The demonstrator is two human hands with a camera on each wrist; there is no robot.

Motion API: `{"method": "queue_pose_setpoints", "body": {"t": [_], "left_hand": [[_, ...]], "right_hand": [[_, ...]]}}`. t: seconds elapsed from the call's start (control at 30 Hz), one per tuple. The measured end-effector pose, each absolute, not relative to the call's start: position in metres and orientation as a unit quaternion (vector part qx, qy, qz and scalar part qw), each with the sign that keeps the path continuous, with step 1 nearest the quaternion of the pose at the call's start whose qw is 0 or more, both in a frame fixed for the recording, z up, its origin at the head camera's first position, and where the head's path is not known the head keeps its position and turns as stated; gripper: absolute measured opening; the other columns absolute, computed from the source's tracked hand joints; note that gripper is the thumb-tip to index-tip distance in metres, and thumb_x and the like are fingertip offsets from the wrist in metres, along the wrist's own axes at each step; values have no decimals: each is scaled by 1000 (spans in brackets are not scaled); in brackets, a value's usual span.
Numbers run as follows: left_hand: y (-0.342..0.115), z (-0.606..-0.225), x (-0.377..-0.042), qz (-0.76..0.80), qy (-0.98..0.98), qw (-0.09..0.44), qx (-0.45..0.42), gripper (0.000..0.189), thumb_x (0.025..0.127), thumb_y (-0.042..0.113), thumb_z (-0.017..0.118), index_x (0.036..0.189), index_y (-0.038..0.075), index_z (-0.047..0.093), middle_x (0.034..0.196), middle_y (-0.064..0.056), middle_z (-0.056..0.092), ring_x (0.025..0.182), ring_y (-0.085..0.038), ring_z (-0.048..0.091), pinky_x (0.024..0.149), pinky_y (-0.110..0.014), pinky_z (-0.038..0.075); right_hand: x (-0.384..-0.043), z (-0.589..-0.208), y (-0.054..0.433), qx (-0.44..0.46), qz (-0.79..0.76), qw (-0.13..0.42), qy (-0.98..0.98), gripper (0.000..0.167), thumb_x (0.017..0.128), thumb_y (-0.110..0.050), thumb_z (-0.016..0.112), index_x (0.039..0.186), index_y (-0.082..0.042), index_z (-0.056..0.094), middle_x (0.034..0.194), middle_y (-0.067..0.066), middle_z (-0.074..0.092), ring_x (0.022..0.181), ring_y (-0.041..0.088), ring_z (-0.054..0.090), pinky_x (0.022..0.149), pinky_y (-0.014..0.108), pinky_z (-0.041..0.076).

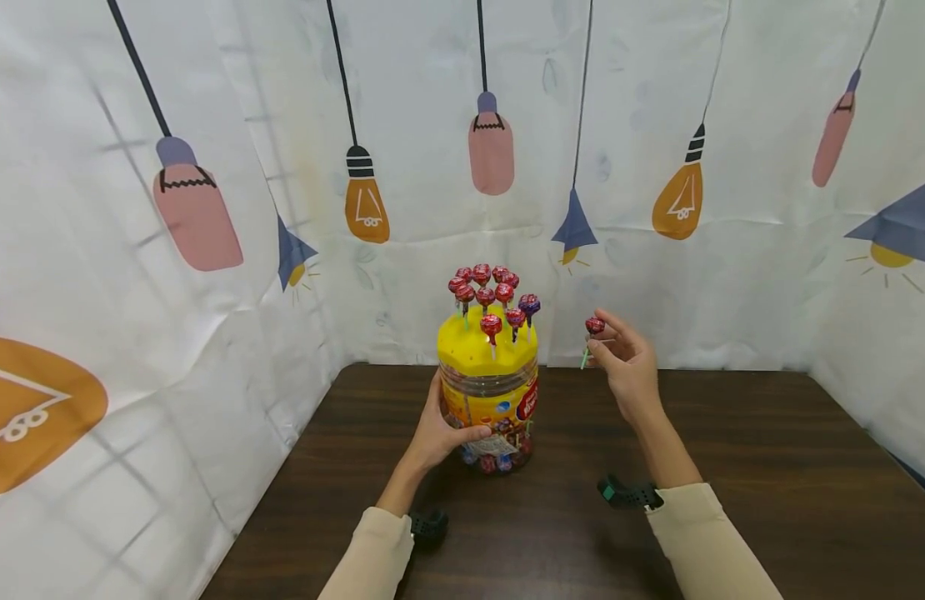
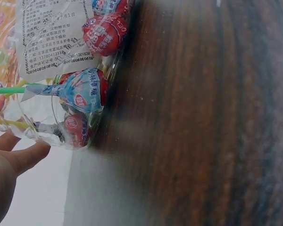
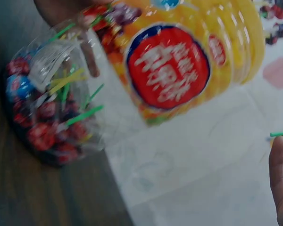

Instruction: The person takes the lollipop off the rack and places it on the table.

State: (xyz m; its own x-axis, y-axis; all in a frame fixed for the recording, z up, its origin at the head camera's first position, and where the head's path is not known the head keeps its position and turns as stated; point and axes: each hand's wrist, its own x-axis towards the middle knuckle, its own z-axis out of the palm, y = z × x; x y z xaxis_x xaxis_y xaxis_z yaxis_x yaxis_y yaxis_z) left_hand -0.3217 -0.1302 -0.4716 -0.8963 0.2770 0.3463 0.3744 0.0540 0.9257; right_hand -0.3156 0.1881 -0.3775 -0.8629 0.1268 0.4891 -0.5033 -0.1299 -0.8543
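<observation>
A clear plastic jar (image 1: 462, 387) with a yellow lid (image 1: 473, 354) stands on the dark wooden table. My left hand (image 1: 436, 433) grips its lower side, the thumb lying across the front. Several red and purple lollipops (image 1: 485, 296) stand upright in the lid, sticks down. To the right of the jar, apart from it, my right hand (image 1: 631, 367) pinches a red-wrapped lollipop (image 1: 594, 325), head up and green stick pointing down. More wrapped lollipops (image 2: 82, 89) lie inside the jar bottom. Only the green stick (image 3: 280, 133) of the held lollipop shows in the right wrist view.
The brown table (image 1: 732, 467) reaches back to a white curtain (image 1: 432, 67) printed with hanging lamps. Dark bands (image 1: 631, 493) are worn at both wrists, below beige sleeves. The jar carries a yellow label with a red round logo (image 3: 169, 66).
</observation>
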Motion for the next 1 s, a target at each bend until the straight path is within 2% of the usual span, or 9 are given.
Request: {"method": "queue_pose_setpoints", "body": {"t": [0.37,0.8,1.0], "left_hand": [[-130,-471,-320,-648,-728,36,-222,111,81,28,89,159,47,12,158,6,37,142,-21,44,120,-53,38],[-130,-474,-322,-644,-731,41,-221,111,81,28,89,159,47,13,158,7,37,142,-22,44,121,-55,37],[-130,-473,-322,-643,-732,40,-222,111,81,29,89,159,48,12,158,6,37,142,-23,44,120,-55,38]], "right_hand": [[-317,-417,204,141,725,186,-648,47,96,1,68,142,-2,59,101,-1,66,82,8,66,68,25,62],[-330,-446,230,118,716,155,-671,47,97,-2,68,142,-11,61,97,-5,65,81,7,66,69,25,63],[-334,-461,243,117,699,133,-693,48,98,-2,67,144,-8,57,96,-6,64,80,8,68,70,31,64]]}}
